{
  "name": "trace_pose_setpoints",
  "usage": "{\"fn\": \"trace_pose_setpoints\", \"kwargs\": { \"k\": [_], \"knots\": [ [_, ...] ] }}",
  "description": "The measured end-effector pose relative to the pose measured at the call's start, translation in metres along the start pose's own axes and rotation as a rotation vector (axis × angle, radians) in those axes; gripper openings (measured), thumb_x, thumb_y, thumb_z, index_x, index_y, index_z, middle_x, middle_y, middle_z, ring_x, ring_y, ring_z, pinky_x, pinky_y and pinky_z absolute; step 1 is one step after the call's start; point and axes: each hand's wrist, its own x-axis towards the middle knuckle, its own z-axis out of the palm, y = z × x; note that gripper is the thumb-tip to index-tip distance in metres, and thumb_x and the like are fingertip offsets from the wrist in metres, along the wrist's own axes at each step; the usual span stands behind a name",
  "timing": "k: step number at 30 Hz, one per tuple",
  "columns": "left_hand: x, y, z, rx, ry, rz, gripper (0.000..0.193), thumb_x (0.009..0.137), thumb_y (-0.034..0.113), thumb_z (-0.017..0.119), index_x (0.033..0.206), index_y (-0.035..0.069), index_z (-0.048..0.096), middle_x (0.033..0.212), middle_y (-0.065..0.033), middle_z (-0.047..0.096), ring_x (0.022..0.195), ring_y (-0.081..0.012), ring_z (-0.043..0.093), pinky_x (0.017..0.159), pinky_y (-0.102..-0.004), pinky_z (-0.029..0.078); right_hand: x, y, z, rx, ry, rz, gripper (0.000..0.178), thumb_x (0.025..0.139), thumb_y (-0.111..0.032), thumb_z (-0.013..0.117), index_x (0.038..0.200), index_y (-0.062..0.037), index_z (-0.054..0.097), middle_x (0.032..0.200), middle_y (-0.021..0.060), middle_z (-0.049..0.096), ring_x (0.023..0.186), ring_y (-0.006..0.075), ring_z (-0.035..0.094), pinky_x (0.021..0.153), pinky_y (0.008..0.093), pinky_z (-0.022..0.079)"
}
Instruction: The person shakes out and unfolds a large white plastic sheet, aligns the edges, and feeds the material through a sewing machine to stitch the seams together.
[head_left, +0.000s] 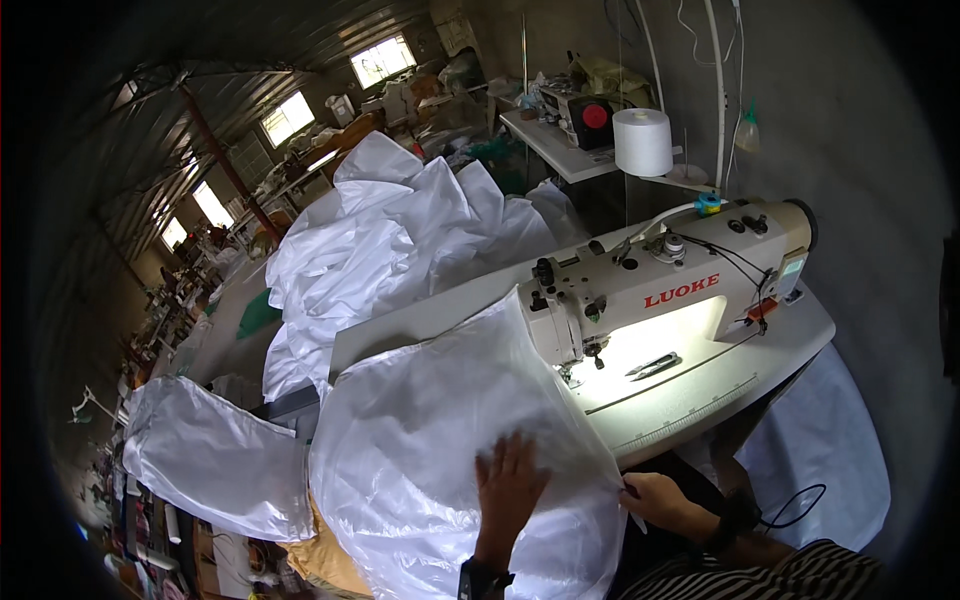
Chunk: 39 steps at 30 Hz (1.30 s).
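Note:
A large sheet of shiny white fabric [430,420] spreads over the near side of the sewing table and drapes toward me. My left hand [512,485] lies on it palm down, fingers stretched and slightly blurred. At the sheet's right edge, my right hand [665,502] is closed, pinching the border between thumb and fingers. Beyond my hands stands a white sewing machine [660,280] with its lamp lit; the fabric's edge runs up beside its needle area [570,375]. Small thread snips [654,366] rest on the machine bed, under the arm.
Behind the table rises a big heap of white fabric [400,230]. Another white piece [215,455] hangs at the left, and more white material [820,450] at the right. A thread cone [642,142] stands above the machine. A grey wall [860,180] borders the right side.

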Motion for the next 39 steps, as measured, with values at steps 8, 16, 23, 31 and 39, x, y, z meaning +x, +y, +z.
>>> {"fn": "trace_pose_setpoints", "kwargs": {
  "k": [8, 16, 23, 31, 39],
  "knots": [
    [-0.013, -0.048, -0.026, -0.023, -0.05, -0.133, 0.05, 0.091, 0.032, 0.069, 0.131, 0.006, 0.059, 0.148, -0.0102, 0.051, 0.138, -0.03, 0.048, 0.11, -0.0614, 0.036, -0.014, -0.02, -0.013, 0.515, -0.147, 0.14, 0.056, 0.095, -0.043, 0.068, 0.125, 0.0029, 0.057, 0.113, 0.0196, 0.069, 0.101, 0.0312, 0.07, 0.091, 0.0368, 0.054],
    [0.185, -0.066, 0.034, -0.143, 0.205, -0.022, 0.054, 0.1, 0.029, 0.053, 0.148, 0.007, 0.041, 0.156, -0.0094, 0.04, 0.145, -0.03, 0.037, 0.113, -0.062, 0.032, -0.002, -0.005, 0.039, 0.548, -0.189, 0.095, 0.042, 0.101, -0.042, 0.056, 0.116, -0.0041, 0.065, 0.103, 0.019, 0.069, 0.094, 0.0347, 0.068, 0.083, 0.0396, 0.053],
    [0.257, -0.095, 0.124, -0.029, 0.007, -0.075, 0.062, 0.097, 0.039, 0.053, 0.152, 0.012, 0.039, 0.16, -0.0057, 0.035, 0.15, -0.0281, 0.03, 0.116, -0.0698, 0.015, -0.019, 0.05, 0.076, 0.75, -0.231, 0.242, 0.039, 0.103, -0.034, 0.061, 0.118, 0.0002, 0.07, 0.1, 0.0025, 0.073, 0.097, 0.0078, 0.062, 0.088, 0.0262, 0.049],
    [0.265, -0.093, 0.155, -0.531, -0.004, -0.049, 0.052, 0.1, 0.027, 0.051, 0.146, 0.004, 0.041, 0.148, -0.0117, 0.044, 0.133, -0.0269, 0.041, 0.11, -0.0531, 0.029, -0.056, 0.04, 0.024, 0.617, -0.349, 0.119, 0.038, 0.101, -0.039, 0.06, 0.117, -0.0056, 0.069, 0.099, 0.0144, 0.072, 0.093, 0.0227, 0.068, 0.084, 0.0335, 0.052],
    [0.136, -0.04, 0.037, -1.154, 0.595, -0.1, 0.039, 0.103, 0.013, 0.052, 0.137, -0.004, 0.049, 0.139, -0.0189, 0.056, 0.121, -0.0291, 0.06, 0.101, -0.039, 0.05, -0.085, 0.196, -0.051, -0.395, 0.11, 0.081, 0.021, 0.087, -0.021, 0.061, 0.101, -0.008, 0.072, 0.108, 0.0125, 0.07, 0.101, 0.0312, 0.068, 0.081, 0.0436, 0.055]
  ]
}}
